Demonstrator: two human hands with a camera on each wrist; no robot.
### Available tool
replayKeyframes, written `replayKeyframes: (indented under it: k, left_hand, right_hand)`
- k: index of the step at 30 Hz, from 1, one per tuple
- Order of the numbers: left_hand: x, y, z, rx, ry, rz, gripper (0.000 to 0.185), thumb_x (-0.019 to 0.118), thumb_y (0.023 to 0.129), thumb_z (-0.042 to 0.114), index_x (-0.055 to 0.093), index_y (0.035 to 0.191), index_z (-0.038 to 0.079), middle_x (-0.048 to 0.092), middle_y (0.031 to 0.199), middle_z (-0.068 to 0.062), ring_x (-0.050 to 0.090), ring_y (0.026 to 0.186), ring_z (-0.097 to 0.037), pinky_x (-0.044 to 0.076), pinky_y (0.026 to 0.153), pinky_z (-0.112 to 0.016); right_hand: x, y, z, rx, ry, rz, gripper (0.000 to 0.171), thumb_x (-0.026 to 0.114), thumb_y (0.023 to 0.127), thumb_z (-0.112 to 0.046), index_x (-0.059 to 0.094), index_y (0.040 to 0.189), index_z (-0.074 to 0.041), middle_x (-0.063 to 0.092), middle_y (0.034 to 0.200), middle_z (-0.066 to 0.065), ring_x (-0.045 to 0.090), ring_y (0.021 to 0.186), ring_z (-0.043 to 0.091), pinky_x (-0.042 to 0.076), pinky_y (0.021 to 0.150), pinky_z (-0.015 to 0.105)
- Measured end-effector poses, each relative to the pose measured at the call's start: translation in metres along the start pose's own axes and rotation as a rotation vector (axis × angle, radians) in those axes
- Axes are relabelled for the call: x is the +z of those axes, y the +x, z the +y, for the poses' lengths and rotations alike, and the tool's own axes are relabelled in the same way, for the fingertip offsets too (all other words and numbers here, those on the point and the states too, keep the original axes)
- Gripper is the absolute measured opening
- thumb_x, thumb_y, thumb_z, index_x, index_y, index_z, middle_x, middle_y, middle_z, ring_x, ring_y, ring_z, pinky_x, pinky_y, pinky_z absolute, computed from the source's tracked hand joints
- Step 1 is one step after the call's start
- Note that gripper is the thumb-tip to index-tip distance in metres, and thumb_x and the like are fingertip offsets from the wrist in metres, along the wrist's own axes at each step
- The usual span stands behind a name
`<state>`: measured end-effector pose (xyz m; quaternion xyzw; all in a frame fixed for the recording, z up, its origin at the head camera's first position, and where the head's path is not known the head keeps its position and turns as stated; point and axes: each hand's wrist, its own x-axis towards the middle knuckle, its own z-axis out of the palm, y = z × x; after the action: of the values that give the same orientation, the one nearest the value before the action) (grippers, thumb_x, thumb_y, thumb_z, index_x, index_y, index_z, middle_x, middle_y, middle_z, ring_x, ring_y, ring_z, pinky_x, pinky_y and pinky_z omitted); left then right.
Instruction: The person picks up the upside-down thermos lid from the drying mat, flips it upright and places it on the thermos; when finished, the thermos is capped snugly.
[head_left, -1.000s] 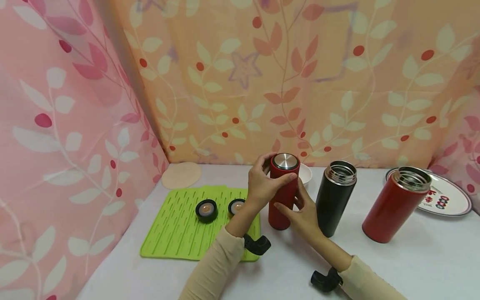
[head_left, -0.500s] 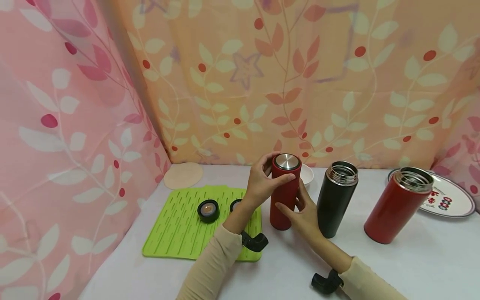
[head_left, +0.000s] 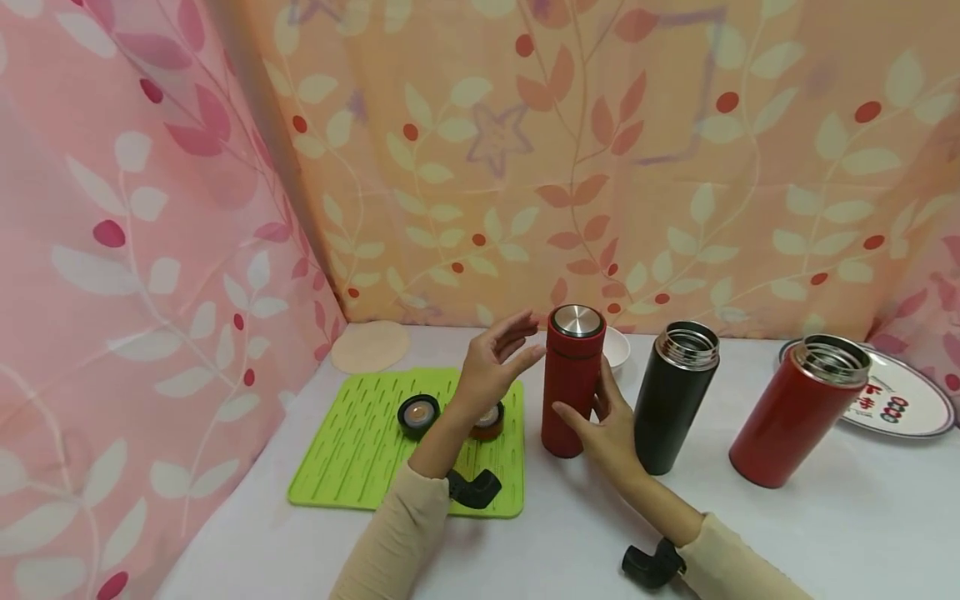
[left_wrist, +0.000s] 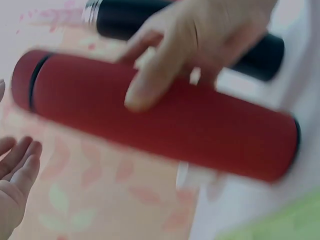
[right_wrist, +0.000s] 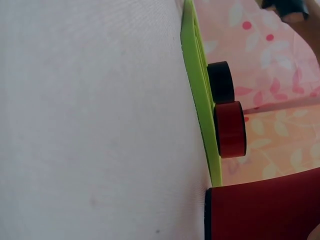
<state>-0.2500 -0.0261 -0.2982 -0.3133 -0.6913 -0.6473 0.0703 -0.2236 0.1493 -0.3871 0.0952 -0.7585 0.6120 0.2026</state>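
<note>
In the head view a slim red thermos [head_left: 572, 379] with a silver-topped lid [head_left: 577, 322] stands upright on the white table. My right hand [head_left: 611, 429] grips its lower body from the right, thumb across the front. Just left of the lid my left hand [head_left: 491, 367] hovers, fingers spread loosely and apart from the thermos. The left wrist view shows the red thermos [left_wrist: 165, 117] slightly blurred, its lid seated on it. Two upturned lids, one black [head_left: 418, 415] and one red [head_left: 489, 421], lie on the green mat [head_left: 337, 467]; the left forearm partly covers the red one.
To the right stand an open black thermos [head_left: 675, 400] and a wider open red thermos [head_left: 795, 417]. Behind that one lies a printed plate [head_left: 907, 400]. A white bowl [head_left: 617, 348] sits behind the slim thermos, and a beige disc [head_left: 370, 346] lies back left.
My left hand has let go of the thermos lid and moved left, its fingers opening. The right hand keeps its grip on the thermos. The head view has shifted slightly.
</note>
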Motion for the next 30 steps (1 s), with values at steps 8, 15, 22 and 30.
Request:
replayKeyframes:
  k: [8, 15, 22, 30]
  left_hand:
    - [-0.073, -0.025, -0.051, -0.035, 0.426, 0.070, 0.037, 0.062, 0.088, 0.021, 0.058, 0.121, 0.007, 0.065, 0.112, -0.013, 0.060, 0.107, -0.024, 0.048, 0.095, -0.037]
    - [-0.125, -0.056, -0.076, -0.333, 0.725, -0.071, 0.063, 0.069, 0.080, 0.037, 0.049, 0.131, 0.004, 0.052, 0.131, -0.015, 0.048, 0.121, -0.034, 0.043, 0.097, -0.048]
    - [-0.144, -0.077, -0.098, -0.381, 0.610, -0.181, 0.079, 0.078, 0.071, 0.029, 0.042, 0.135, -0.002, 0.045, 0.136, -0.018, 0.044, 0.123, -0.036, 0.042, 0.099, -0.047]
    - [-0.149, -0.085, -0.110, -0.367, 0.514, -0.134, 0.074, 0.080, 0.070, 0.021, 0.045, 0.131, -0.003, 0.049, 0.132, -0.019, 0.049, 0.119, -0.036, 0.044, 0.097, -0.047]
  right_hand:
    - [-0.002, 0.003, 0.001, -0.026, 0.020, 0.016, 0.090, 0.072, 0.078, -0.010, 0.017, 0.146, -0.031, 0.042, 0.140, 0.000, 0.044, 0.122, 0.011, 0.040, 0.096, 0.013]
    - [-0.002, 0.000, -0.014, -0.003, 0.009, 0.007, 0.089, 0.071, 0.078, -0.006, 0.017, 0.148, -0.022, 0.043, 0.139, 0.004, 0.044, 0.122, 0.014, 0.039, 0.096, 0.011]
    - [-0.003, 0.001, 0.003, -0.029, 0.023, -0.001, 0.091, 0.072, 0.077, -0.006, 0.017, 0.147, -0.028, 0.042, 0.140, 0.003, 0.045, 0.122, 0.013, 0.038, 0.096, 0.011]
    - [-0.007, -0.001, 0.019, -0.044, 0.014, -0.028, 0.086, 0.071, 0.080, -0.012, 0.020, 0.145, -0.033, 0.036, 0.145, -0.001, 0.038, 0.131, 0.014, 0.035, 0.100, 0.011]
